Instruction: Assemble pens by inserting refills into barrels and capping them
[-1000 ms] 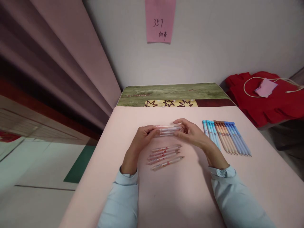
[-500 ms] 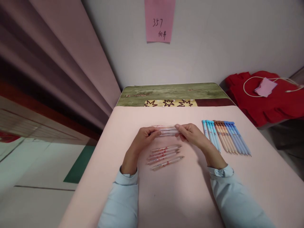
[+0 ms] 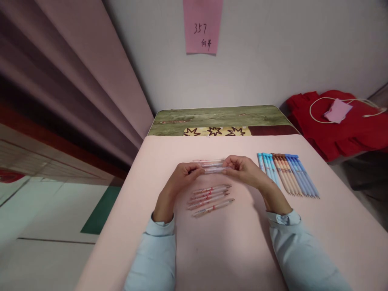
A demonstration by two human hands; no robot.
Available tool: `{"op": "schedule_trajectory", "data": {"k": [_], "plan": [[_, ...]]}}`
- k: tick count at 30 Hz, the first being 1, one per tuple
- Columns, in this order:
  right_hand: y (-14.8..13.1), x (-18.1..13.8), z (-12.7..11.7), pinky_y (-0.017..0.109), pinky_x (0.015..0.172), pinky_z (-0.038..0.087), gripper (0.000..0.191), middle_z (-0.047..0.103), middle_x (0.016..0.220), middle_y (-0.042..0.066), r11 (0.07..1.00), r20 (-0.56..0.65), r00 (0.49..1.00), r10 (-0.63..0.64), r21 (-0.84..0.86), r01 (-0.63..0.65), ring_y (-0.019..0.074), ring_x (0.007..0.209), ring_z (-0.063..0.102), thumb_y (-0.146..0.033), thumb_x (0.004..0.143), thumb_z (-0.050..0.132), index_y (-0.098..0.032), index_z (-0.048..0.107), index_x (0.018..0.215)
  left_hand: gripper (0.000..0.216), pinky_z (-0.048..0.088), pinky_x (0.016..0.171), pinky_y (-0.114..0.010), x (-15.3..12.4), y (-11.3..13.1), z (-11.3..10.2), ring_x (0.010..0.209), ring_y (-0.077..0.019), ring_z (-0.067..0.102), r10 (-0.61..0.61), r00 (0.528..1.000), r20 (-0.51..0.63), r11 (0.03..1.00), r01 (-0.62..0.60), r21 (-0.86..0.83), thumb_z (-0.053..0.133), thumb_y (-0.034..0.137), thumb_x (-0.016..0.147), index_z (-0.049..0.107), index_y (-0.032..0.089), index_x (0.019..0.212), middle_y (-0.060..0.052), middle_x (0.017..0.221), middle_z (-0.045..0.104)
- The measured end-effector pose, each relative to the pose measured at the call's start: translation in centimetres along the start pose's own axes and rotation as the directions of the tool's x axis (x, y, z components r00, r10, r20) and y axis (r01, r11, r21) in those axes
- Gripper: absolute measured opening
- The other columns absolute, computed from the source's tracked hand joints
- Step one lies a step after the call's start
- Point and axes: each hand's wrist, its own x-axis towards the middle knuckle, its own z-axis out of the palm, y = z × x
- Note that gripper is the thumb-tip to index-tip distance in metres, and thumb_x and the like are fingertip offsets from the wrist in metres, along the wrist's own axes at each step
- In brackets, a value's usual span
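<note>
Several pale, clear-bodied pens lie crosswise between my two hands near the middle of the table. My left hand is closed around their left end, thumb in front. At the right end, my right hand pinches them between thumb and fingers. My fingers partly cover the pens, so their exact number is hidden. Just below, several white pens with red patterns rest on the table, side by side and slightly slanted, their tips to the right.
To the right lies a neat row of light blue pens, brown-and-cream pens and darker blue pens. A pink sheet covers the table. Beyond its right edge, a white cable and pink notes rest on red cloth.
My right hand's fingers have shifted on the pens, its thumb now lower and its fingers more curled. My left hand keeps its hold. The pens on the table have not moved.
</note>
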Motion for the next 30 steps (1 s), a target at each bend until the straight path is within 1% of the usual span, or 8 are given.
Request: {"op": "schedule_trajectory", "data": {"k": [7,11,13,18,20,22,26,30], "plan": [[0.2,0.0,-0.5,0.023,0.055,0.034,0.040,0.057,0.068,-0.004,1.000,-0.025,1.000,-0.006,0.023,0.006,0.0109,0.060,0.047,-0.049,0.073,0.079,-0.019,0.065,0.095,0.031,0.036,0.059,-0.023,0.0,-0.4,0.1,0.062,-0.0111,0.045,-0.017,0.999,0.031,1.000,0.017,0.007,0.060,0.041,0.087,0.068,0.013,0.076,0.002,0.064,0.053],[-0.6,-0.2,-0.3,0.026,0.050,0.032,0.055,0.054,0.052,0.000,0.985,0.031,0.991,0.133,-0.111,-0.128,0.0113,0.047,0.044,-0.065,0.090,0.050,-0.015,0.070,0.078,0.032,0.036,0.060,-0.024,0.2,-0.3,0.2,0.062,-0.0113,0.045,-0.008,1.000,0.024,1.000,0.008,0.010,0.060,0.042,0.087,0.069,0.013,0.077,0.002,0.063,0.053],[-0.8,-0.2,-0.1,0.026,0.049,0.031,0.060,0.052,0.049,0.000,0.982,0.051,0.988,0.147,-0.125,-0.139,0.0107,0.046,0.041,-0.065,0.092,0.046,-0.015,0.069,0.070,0.031,0.035,0.059,-0.023,0.2,-0.3,0.1,0.061,-0.0112,0.046,-0.003,1.000,0.026,1.000,0.002,0.021,0.060,0.041,0.087,0.069,0.013,0.076,0.002,0.062,0.053],[-0.2,-0.1,-0.4,0.023,0.052,0.030,0.029,0.053,0.061,-0.004,0.996,-0.003,1.000,0.026,-0.085,-0.026,0.0102,0.055,0.043,-0.047,0.078,0.071,-0.018,0.064,0.079,0.030,0.037,0.059,-0.023,0.1,-0.7,-0.5,0.062,-0.0119,0.049,-0.019,1.000,0.019,0.998,0.017,0.066,0.060,0.039,0.086,0.068,0.014,0.071,0.002,0.062,0.056],[0.1,-0.2,-0.6,0.023,0.055,0.033,0.024,0.055,0.066,-0.004,0.989,-0.044,0.999,0.011,-0.146,-0.017,0.0109,0.060,0.046,-0.039,0.073,0.075,-0.020,0.064,0.081,0.030,0.038,0.059,-0.023,0.0,-0.9,-0.6,0.060,-0.0118,0.050,-0.043,0.999,0.025,0.996,0.041,0.078,0.061,0.038,0.085,0.068,0.014,0.070,0.002,0.060,0.057],[0.0,-0.2,-0.7,0.023,0.057,0.034,0.020,0.059,0.068,-0.004,0.952,-0.088,0.995,0.037,-0.300,-0.062,0.0119,0.063,0.050,-0.034,0.070,0.076,-0.021,0.065,0.080,0.026,0.039,0.059,-0.023,-0.1,-0.9,-0.6,0.060,-0.0120,0.052,-0.069,0.997,0.038,0.994,0.066,0.083,0.062,0.037,0.084,0.070,0.014,0.076,0.001,0.061,0.060],[-0.7,0.0,-0.2,0.025,0.059,0.031,0.013,0.067,0.076,-0.003,0.772,-0.151,0.987,0.057,-0.621,-0.139,0.0143,0.070,0.056,-0.028,0.068,0.077,-0.024,0.069,0.078,0.017,0.040,0.059,-0.023,-0.1,-0.8,-0.5,0.062,-0.0129,0.055,-0.060,0.998,0.034,0.968,0.050,0.246,0.069,0.033,0.078,0.072,0.016,0.079,0.001,0.067,0.065],[-1.1,0.3,0.6,0.025,0.058,0.029,0.014,0.071,0.080,-0.003,0.680,-0.171,0.984,0.049,-0.716,-0.159,0.0153,0.072,0.058,-0.029,0.069,0.078,-0.026,0.070,0.080,0.011,0.043,0.065,-0.026,0.1,-0.4,-0.3,0.071,-0.0157,0.061,0.005,1.000,-0.001,0.863,-0.004,0.506,0.073,0.030,0.074,0.073,0.020,0.079,0.000,0.078,0.070]]}}
